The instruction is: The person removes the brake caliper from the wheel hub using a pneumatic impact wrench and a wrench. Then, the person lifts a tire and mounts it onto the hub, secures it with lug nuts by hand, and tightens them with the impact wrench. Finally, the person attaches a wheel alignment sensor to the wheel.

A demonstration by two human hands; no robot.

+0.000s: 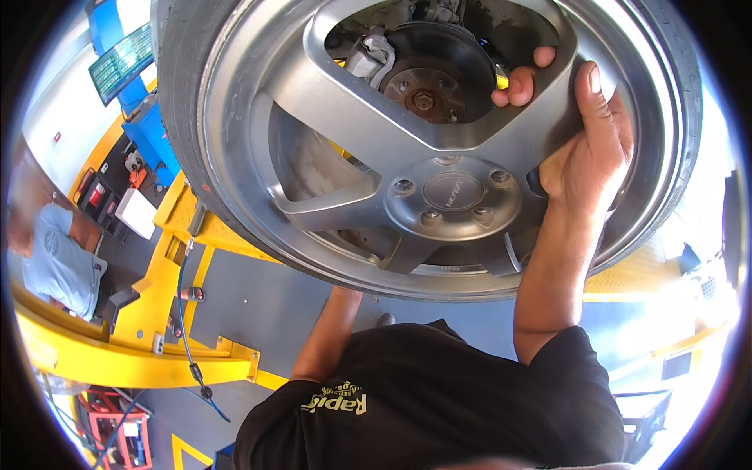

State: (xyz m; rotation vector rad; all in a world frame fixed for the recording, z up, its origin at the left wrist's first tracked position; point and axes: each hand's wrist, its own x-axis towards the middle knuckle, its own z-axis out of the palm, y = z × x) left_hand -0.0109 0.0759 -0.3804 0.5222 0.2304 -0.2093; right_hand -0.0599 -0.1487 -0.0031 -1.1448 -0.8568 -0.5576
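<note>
A grey alloy wheel (pixel 345 137) with a black tyre (pixel 184 117) fills the upper middle, its outer face toward me. My right hand (pixel 587 149) is closed around one of its spokes on the right, thumb on the front and fingertips showing through the spoke opening. My left forearm (pixel 325 333) reaches up under the tyre's lower edge, which hides the hand. Through the upper opening I see a rusty hub (pixel 423 94), a dark brake disc (pixel 454 51) and a brake caliper (pixel 370 59). Bolt holes ring the round centre cap (pixel 453 191).
Yellow steel lift arms (pixel 149 368) extend along the left, with a blue hose (pixel 184 313) hanging beside them. A person in light blue (pixel 61 262) sits at the far left. A red cart (pixel 117 431) stands at lower left, and a screen (pixel 121 64) hangs at upper left.
</note>
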